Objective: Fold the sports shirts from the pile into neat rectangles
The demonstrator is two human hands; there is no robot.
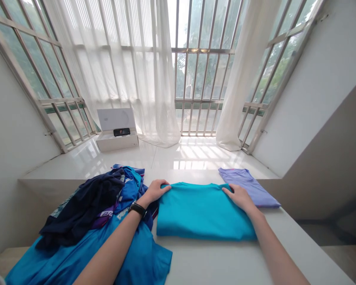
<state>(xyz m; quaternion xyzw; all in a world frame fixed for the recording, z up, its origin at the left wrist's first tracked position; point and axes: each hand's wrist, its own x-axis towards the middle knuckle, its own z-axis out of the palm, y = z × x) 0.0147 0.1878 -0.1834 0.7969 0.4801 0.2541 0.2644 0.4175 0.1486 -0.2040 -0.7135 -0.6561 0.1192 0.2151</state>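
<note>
A turquoise shirt [204, 213], folded into a wide rectangle, lies in front of me on the white table. My left hand [156, 191] grips its far left corner, thumb on top and fingers curled at the edge. At the far right corner, my right hand [239, 196] pinches the cloth the same way. A dark watch band circles my left wrist. Beside my left arm is a loose heap of clothes: a navy garment [86, 209] on top and a blue shirt [62, 261] spread beneath. A folded lavender shirt [249, 188] rests beyond my right hand.
On the window sill [163, 158] behind the table stands an open white box [118, 142], with a black phone [122, 132] leaning in it. White curtains [124, 71] hang before the barred windows. Walls slope in at both sides.
</note>
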